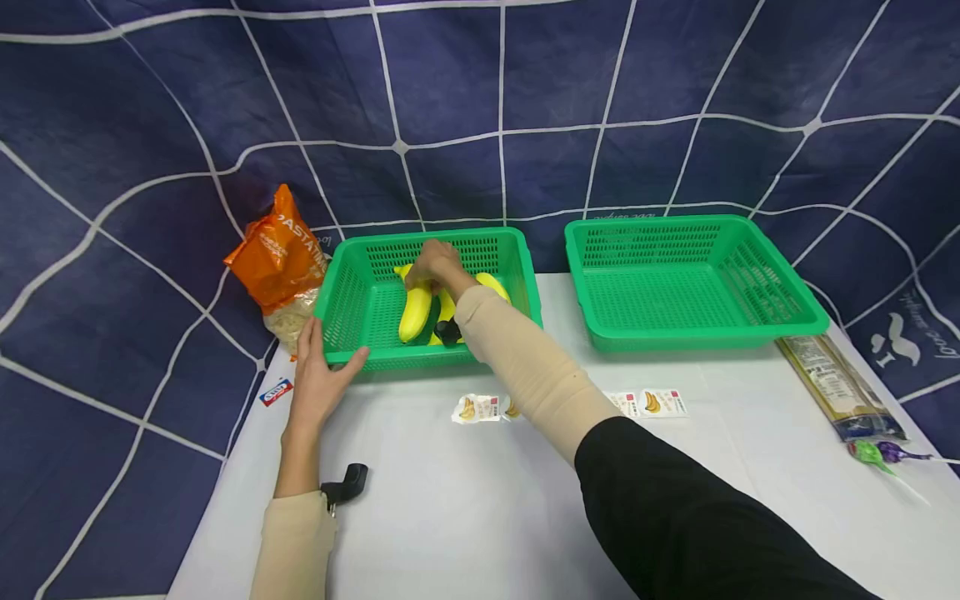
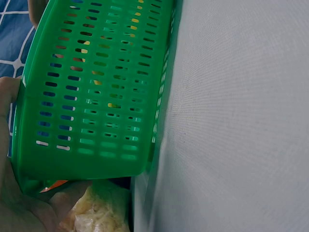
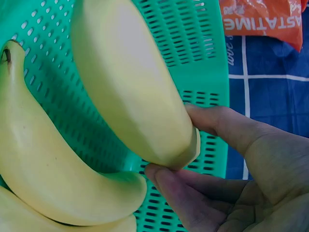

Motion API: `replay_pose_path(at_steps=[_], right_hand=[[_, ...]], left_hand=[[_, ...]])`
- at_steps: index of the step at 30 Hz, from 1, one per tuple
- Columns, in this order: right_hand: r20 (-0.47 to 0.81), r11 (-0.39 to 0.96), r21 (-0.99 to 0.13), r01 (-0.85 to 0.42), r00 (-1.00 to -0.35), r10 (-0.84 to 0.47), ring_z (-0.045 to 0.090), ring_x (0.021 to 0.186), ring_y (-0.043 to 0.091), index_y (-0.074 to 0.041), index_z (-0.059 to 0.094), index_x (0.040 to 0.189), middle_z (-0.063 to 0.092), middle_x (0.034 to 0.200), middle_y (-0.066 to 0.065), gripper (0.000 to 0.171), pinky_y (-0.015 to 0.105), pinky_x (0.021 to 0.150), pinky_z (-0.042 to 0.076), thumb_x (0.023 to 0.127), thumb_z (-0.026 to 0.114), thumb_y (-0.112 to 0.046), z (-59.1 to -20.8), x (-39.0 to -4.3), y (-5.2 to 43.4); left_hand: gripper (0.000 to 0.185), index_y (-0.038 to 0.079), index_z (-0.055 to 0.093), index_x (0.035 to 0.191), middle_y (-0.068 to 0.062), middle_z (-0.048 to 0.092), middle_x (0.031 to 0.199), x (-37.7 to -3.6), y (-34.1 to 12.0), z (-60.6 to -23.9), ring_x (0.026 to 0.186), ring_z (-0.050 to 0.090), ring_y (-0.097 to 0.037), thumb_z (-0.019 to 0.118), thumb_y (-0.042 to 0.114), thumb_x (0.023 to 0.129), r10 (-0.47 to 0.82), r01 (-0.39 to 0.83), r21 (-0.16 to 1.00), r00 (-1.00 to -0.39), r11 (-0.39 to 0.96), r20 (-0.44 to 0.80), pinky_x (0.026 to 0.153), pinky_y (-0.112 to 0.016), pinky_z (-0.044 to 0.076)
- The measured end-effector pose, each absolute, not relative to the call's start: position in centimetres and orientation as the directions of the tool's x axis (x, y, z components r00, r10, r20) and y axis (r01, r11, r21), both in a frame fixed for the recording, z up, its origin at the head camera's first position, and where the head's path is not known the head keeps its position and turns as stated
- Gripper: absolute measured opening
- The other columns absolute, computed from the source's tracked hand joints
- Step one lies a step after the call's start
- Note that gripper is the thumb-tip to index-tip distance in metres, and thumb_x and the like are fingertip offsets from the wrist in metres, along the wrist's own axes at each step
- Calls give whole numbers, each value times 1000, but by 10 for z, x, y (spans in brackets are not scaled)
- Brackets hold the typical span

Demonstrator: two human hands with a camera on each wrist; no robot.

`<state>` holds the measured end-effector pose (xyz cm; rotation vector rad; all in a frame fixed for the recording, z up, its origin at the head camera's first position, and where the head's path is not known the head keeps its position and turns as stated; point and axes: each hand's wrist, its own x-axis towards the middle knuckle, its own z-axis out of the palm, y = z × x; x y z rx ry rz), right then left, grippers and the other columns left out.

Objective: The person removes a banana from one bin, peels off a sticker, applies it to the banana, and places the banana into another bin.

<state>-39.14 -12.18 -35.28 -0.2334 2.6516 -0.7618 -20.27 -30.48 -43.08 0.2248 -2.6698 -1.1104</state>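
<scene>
My right hand reaches into the left green basket. Its thumb and fingertips pinch one end of a yellow banana, as the right wrist view shows. That banana lies leftmost of the fruit in the head view. Beside it in the basket are other bananas, partly covered by my wrist and a black wrist mount. At the basket's front left corner my left hand grips the rim, thumb at the front and fingers along the left side.
An orange pasta bag leans left of the basket, near a small wrapper. At right stands a second green basket. A golden-brown packet and lollipops lie beyond it. Banana-printed labels lie in front.
</scene>
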Motion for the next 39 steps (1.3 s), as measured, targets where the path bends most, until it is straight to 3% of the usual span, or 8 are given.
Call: replay_pose_path(at_steps=[9, 15, 19, 24, 29, 32, 35, 39], right_hand=[[-257, 815, -575, -77, -928, -268, 74, 78, 20, -8, 59, 93, 65, 94, 6, 35, 27, 70, 60, 77, 81, -30, -324, -380, -113], [-208, 778, -624, -71, -945, -253, 73, 84, 24, -5, 63, 97, 64, 95, 8, 36, 22, 60, 58, 77, 81, -29, -305, -366, -91], [-157, 792, -606, -73, -965, -209, 70, 76, 23, -6, 67, 92, 64, 87, 5, 32, 20, 56, 55, 77, 80, -30, -292, -356, -64], [-111, 779, -618, -107, -969, -221, 67, 62, 17, -6, 67, 88, 64, 81, 3, 31, 21, 62, 55, 77, 79, -32, -276, -341, -37], [-93, 764, -639, -86, -978, -188, 69, 64, 17, -5, 66, 88, 65, 80, 4, 36, 23, 62, 56, 76, 81, -35, -259, -321, -12], [-49, 777, -621, -107, -983, -174, 66, 59, 15, -7, 66, 77, 63, 68, 2, 36, 21, 55, 51, 74, 82, -39, -253, -305, 4], [9, 784, -601, -156, -982, -189, 52, 45, 13, -9, 61, 60, 48, 49, -2, 42, 22, 44, 37, 73, 82, -43, -253, -285, 21], [22, 782, -605, -150, -985, -172, 42, 46, 14, -12, 64, 55, 45, 47, -4, 43, 24, 44, 27, 73, 81, -46, -256, -251, 51]], left_hand=[[101, 7, 6, 157, -10, 4, 165, -202, -307, -425, 149, 14, -40, 65, 51, 88, -218, -30, 700, -959, 714, 181, 115, -64, 22], [101, 6, 7, 157, -10, 4, 165, -200, -304, -427, 149, 14, -40, 65, 49, 88, -225, -38, 710, -959, 703, 172, 115, -64, 22], [102, 6, 6, 157, -10, 4, 165, -207, -297, -429, 150, 14, -40, 64, 52, 88, -204, -25, 717, -965, 697, 165, 116, -62, 22], [101, 10, 6, 158, -7, 2, 166, -206, -298, -429, 150, 12, -39, 64, 53, 87, -229, -53, 729, -963, 683, 144, 117, -61, 22], [101, 10, 5, 158, -7, 0, 166, -203, -304, -428, 151, 10, -38, 64, 52, 88, -235, -56, 740, -962, 670, 140, 117, -62, 20], [101, 10, 5, 158, -8, 1, 166, -204, -304, -428, 151, 9, -37, 64, 52, 88, -237, -54, 742, -961, 668, 145, 118, -61, 19], [100, 11, 5, 158, -7, 0, 166, -202, -305, -428, 151, 9, -36, 63, 52, 88, -248, -66, 740, -959, 669, 138, 118, -60, 18], [99, 11, 3, 158, -6, -1, 166, -200, -305, -429, 151, 9, -37, 61, 53, 89, -229, -66, 731, -965, 679, 125, 118, -62, 17]])
